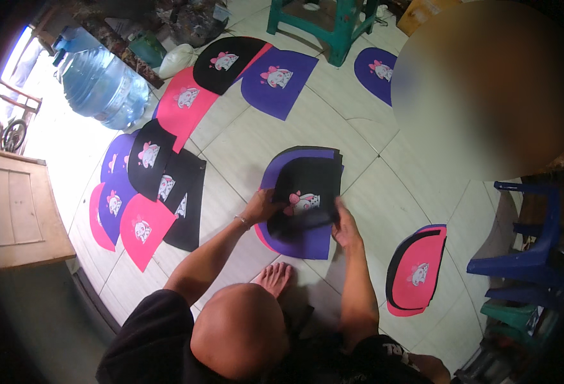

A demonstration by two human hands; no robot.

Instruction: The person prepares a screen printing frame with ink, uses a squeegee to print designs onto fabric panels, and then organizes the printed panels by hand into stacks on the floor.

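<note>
A black sheet panel with a rounded edge and a printed white animal with a pink bow is between my hands. My left hand grips its left edge, fingers partly hidden by it. On the opposite side my right hand pinches its lower right edge, thumb uppermost. Beneath lies a stack of similarly shaped panels, with a purple one showing around the black panel and a sliver of pink at the lower left. The black panel's lower edge is blurred.
Overlapping pink, purple and black panels spread across the tiled floor on the left. More panels lie farther off. A pink pile sits right, near a blue plastic chair. Water bottles and a green stool stand behind.
</note>
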